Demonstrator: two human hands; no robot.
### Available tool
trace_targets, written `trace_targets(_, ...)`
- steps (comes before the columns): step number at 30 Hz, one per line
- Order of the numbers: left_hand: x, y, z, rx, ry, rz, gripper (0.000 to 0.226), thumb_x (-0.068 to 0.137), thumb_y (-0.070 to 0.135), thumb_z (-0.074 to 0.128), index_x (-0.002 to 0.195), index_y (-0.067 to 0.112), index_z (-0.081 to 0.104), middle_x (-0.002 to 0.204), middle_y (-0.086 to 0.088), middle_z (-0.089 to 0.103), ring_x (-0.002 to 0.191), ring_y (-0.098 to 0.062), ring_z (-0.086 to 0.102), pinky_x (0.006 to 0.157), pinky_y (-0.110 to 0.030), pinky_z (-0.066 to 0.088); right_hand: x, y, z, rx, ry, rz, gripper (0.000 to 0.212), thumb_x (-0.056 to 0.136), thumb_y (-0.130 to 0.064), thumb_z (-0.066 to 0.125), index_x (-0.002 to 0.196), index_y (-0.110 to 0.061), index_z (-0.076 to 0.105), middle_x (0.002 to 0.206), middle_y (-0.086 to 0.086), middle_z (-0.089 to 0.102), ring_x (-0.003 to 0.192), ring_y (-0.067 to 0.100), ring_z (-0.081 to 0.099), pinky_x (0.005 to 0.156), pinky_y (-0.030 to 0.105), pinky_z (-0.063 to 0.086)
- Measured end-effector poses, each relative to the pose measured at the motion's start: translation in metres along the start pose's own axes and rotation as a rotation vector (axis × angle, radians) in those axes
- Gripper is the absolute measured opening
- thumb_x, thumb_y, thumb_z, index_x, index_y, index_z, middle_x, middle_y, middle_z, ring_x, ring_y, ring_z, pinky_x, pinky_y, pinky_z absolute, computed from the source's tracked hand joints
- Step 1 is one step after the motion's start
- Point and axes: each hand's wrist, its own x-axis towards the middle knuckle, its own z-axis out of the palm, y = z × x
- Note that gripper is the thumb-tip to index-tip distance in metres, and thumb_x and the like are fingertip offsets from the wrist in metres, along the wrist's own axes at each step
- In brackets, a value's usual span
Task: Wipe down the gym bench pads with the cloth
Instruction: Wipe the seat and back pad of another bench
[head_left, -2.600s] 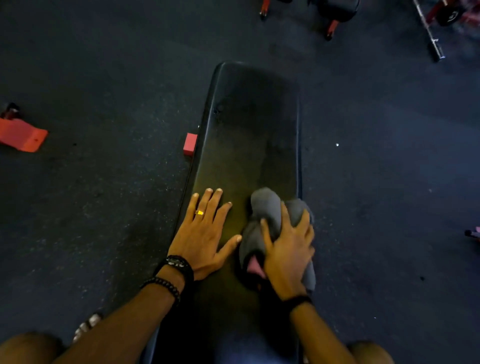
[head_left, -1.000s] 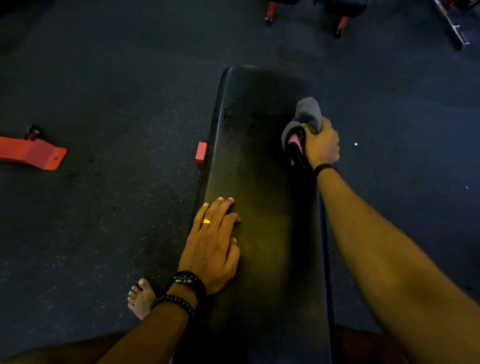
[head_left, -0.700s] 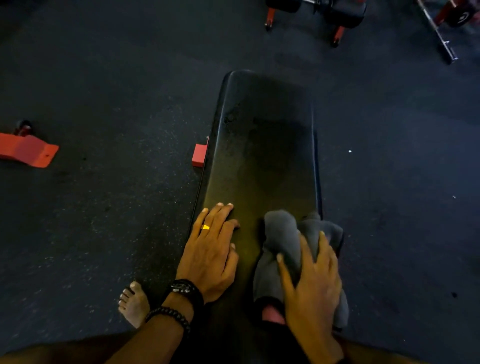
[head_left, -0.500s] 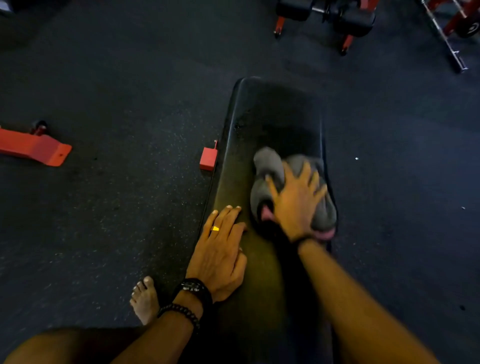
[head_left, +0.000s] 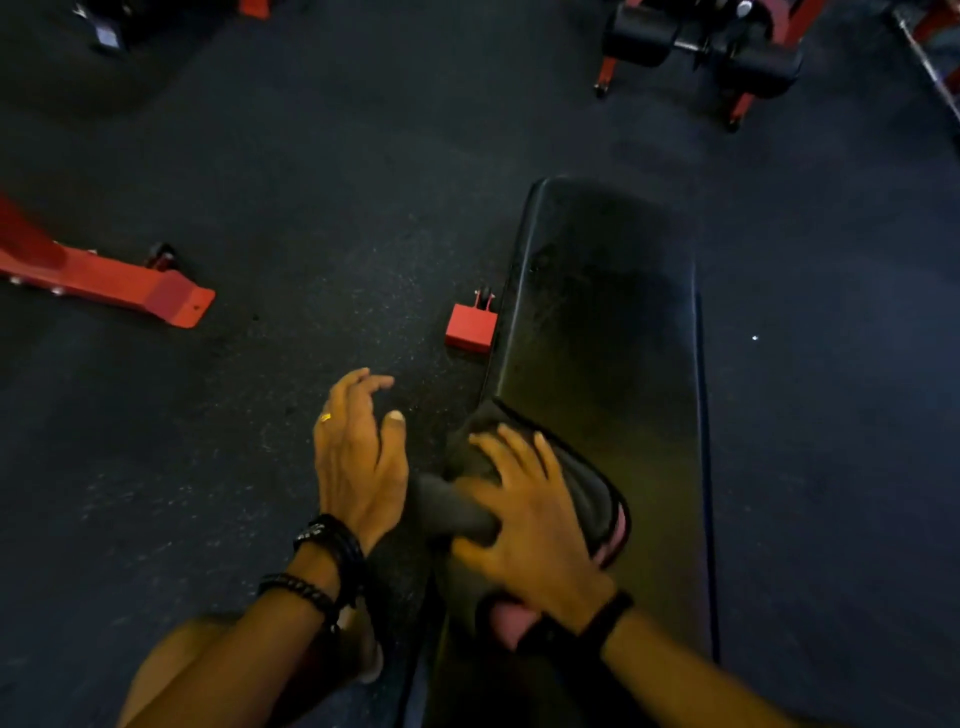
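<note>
While the right hand (head_left: 535, 525) presses the grey cloth (head_left: 582, 493) flat at the bench pad's (head_left: 597, 322) near left edge, fingers spread over it and thumb hooked around a fold, the left hand (head_left: 358, 457) hangs loose beside that edge, holding nothing. Judging by the dull far end, plenty seems left to wipe.
</note>
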Motion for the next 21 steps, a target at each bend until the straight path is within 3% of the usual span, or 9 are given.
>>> trace_targets(2,0.002,0.002,0.004,0.039,-0.03,-0.006,0.042,0.087,0.027,0.043,0.124,0.011,0.056,0.138,-0.009,0.049,0.125,-0.027,0.049,0.105,-0.045,0.035,0.071,0.039,-0.009,-0.071,0.1,0.057,0.052,0.078,-0.063,0.051,0.119,-0.034,0.06,0.132,-0.005,0.051,0.127,0.021,0.043,0.109,0.049,0.031)
trace_targets(3,0.001,0.005,0.006,0.063,-0.057,0.0,0.043,0.088,0.029,0.043,0.125,0.012,0.055,0.139,-0.008,0.048,0.126,-0.027,0.048,0.105,-0.045,0.033,0.11,0.061,-0.017,-0.062,0.177,0.185,0.053,0.078,-0.06,0.054,0.119,-0.027,0.06,0.129,-0.001,0.053,0.124,0.023,0.045,0.108,0.049,0.034)
trace_targets(5,-0.005,0.014,0.007,0.081,-0.114,0.007,0.045,0.09,0.034,0.041,0.13,0.015,0.051,0.143,-0.006,0.044,0.129,-0.025,0.045,0.109,-0.044,0.03,0.179,0.096,-0.037,-0.039,0.238,0.41,0.05,0.078,-0.054,0.062,0.114,-0.02,0.065,0.132,0.006,0.053,0.125,0.03,0.046,0.111,0.052,0.03)
trace_targets(7,-0.007,0.022,0.004,0.062,-0.116,0.011,0.047,0.092,0.036,0.039,0.133,0.017,0.049,0.145,-0.004,0.041,0.131,-0.023,0.043,0.111,-0.044,0.029,0.216,0.107,-0.046,-0.093,0.178,0.471,0.047,0.078,-0.052,0.062,0.112,-0.019,0.068,0.139,0.006,0.05,0.129,0.031,0.043,0.115,0.054,0.024)
trace_targets(10,0.001,0.03,-0.003,0.038,-0.059,0.023,0.046,0.092,0.035,0.039,0.132,0.015,0.049,0.143,-0.004,0.043,0.131,-0.021,0.043,0.109,-0.041,0.029,0.187,0.082,-0.037,-0.107,0.179,0.322,0.047,0.074,-0.048,0.062,0.105,-0.013,0.069,0.123,0.012,0.059,0.117,0.035,0.05,0.109,0.053,0.031)
trace_targets(12,0.012,0.03,-0.003,0.032,-0.042,0.042,0.047,0.092,0.036,0.039,0.131,0.013,0.05,0.141,-0.005,0.045,0.13,-0.023,0.044,0.109,-0.041,0.029,0.126,0.042,-0.017,-0.072,0.083,0.141,0.054,0.07,-0.056,0.051,0.1,-0.016,0.069,0.107,0.006,0.065,0.109,0.03,0.053,0.107,0.048,0.032)
trace_targets(16,0.026,0.03,0.008,0.021,-0.067,0.069,0.046,0.092,0.037,0.039,0.129,0.013,0.051,0.141,-0.007,0.045,0.127,-0.027,0.047,0.108,-0.053,0.035,0.012,-0.024,0.009,0.039,-0.091,-0.149,0.051,0.069,-0.056,0.054,0.101,-0.021,0.072,0.105,-0.001,0.066,0.118,0.024,0.05,0.117,0.044,0.022)
trace_targets(19,0.03,0.033,0.02,0.008,-0.076,0.103,0.045,0.091,0.039,0.04,0.129,0.016,0.051,0.141,-0.006,0.045,0.129,-0.025,0.046,0.107,-0.055,0.035,0.014,-0.009,-0.001,0.087,-0.029,-0.255,0.058,0.069,-0.058,0.054,0.11,-0.019,0.069,0.114,0.001,0.065,0.12,0.022,0.049,0.118,0.042,0.021)
trace_targets(21,0.035,0.036,0.03,0.014,-0.067,0.131,0.049,0.09,0.043,0.038,0.129,0.015,0.051,0.141,-0.006,0.045,0.13,-0.024,0.044,0.108,-0.053,0.034,0.059,0.038,-0.011,0.148,0.11,-0.169,0.053,0.071,-0.055,0.056,0.111,-0.021,0.063,0.112,0.004,0.064,0.11,0.023,0.054,0.111,0.039,0.024)
